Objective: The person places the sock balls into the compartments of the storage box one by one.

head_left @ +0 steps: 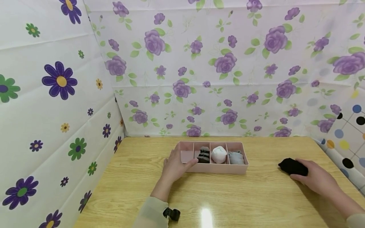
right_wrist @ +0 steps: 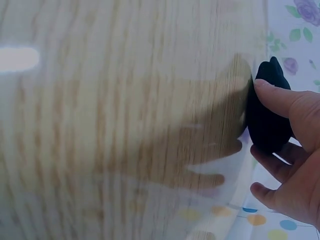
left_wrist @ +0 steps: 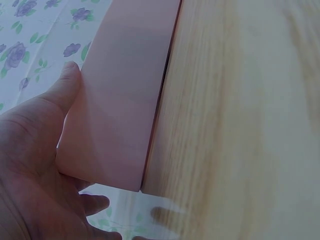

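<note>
A pink divided storage box [head_left: 216, 168] sits toward the back of the table. My left hand [head_left: 174, 166] holds its left end, thumb over the front rim and fingers at the end wall. In the left wrist view, the thumb [left_wrist: 70, 82] lies along the box's edge. To the right, my right hand [head_left: 317, 177] grips a black rolled sock [head_left: 292, 167] between thumb and fingers, close over the table. The box holds a striped grey-and-black rolled sock [head_left: 203, 155], a white one [head_left: 219, 154] and a grey one [head_left: 236, 157]; its leftmost compartment is bare.
The wooden table [head_left: 228, 196] ends against a flowered cloth [head_left: 182, 88] at the back. Another patterned cloth [head_left: 57, 126] hangs along the left, and a dotted one [head_left: 350, 136] is at the right edge.
</note>
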{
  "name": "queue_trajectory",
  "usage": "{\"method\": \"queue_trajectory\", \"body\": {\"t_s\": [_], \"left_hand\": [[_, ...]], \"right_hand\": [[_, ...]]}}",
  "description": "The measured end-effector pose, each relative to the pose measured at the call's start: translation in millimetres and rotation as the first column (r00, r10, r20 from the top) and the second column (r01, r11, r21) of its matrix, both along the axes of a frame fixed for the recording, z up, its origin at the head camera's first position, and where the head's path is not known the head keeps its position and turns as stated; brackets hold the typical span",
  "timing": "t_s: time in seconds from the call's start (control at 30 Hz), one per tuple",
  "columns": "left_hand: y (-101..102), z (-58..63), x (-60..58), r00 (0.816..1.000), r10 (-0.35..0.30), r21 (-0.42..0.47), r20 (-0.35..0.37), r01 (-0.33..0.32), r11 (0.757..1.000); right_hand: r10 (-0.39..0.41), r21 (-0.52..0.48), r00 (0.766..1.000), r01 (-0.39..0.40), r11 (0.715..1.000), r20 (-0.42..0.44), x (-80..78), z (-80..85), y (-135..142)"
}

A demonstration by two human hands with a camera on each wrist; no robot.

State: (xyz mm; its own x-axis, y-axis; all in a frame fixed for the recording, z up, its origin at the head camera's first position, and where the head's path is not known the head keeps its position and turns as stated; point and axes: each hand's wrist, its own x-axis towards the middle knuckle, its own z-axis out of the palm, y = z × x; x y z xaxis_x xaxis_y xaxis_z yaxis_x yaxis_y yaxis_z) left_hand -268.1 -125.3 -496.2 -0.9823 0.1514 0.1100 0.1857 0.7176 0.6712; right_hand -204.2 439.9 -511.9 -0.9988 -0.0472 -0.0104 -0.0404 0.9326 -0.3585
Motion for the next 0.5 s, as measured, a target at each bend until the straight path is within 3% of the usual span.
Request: {"method": "queue_trajectory", "body": {"t_s": [0.27, 0.5], "left_hand": [[-2, -2.1, -0.1, 1.0, 0.003, 0.009, -0.004, -0.002, 1.0], [-1, -1.8, -1.1, 1.0, -0.005, -0.001, -0.008, 0.005, 1.0]], "right_hand": [[0.016, -0.025, 1.0, -0.016, 1.0, -0.006, -0.9, 7.6, -12], [-0.005, -0.031, 0.998, 0.004, 1.0, -0.06, -3.5, 19.9, -26]]}}
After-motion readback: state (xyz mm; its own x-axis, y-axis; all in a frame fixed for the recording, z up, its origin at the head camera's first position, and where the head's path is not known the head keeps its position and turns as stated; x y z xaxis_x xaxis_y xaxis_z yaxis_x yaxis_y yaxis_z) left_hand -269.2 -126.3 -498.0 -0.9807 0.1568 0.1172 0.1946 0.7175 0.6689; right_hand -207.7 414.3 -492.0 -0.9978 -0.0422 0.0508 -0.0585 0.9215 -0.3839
